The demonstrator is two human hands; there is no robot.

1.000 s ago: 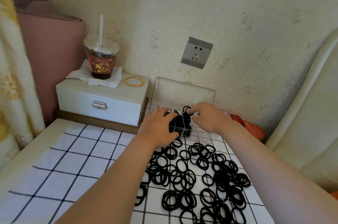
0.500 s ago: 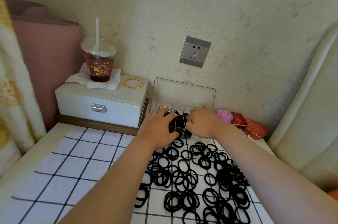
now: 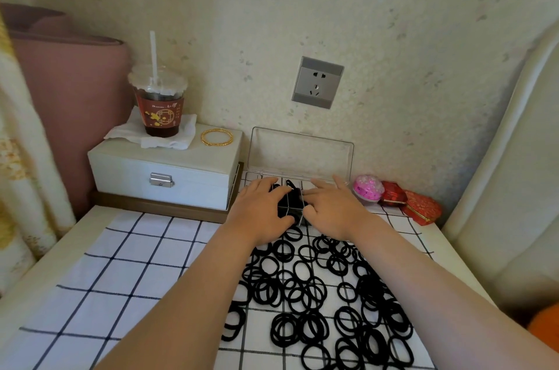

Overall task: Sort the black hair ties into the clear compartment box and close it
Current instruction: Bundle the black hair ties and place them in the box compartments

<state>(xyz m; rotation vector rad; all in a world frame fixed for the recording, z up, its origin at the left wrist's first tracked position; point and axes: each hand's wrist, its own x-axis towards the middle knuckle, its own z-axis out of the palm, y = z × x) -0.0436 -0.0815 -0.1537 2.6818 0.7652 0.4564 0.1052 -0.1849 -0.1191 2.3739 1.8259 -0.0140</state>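
Both grips apart: left hand (image 3: 260, 207), right hand (image 3: 330, 208) lie flat on compartment box (image 3: 301, 153), hair ties (image 3: 289, 199) bunched between them.

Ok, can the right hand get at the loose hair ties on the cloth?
Probably yes. The right hand rests on the clear box, and the loose hair ties lie uncovered on the checked cloth nearer the person, with nothing between.

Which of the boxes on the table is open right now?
The clear compartment box, its lid standing up; the white latched box and red boxes are shut.
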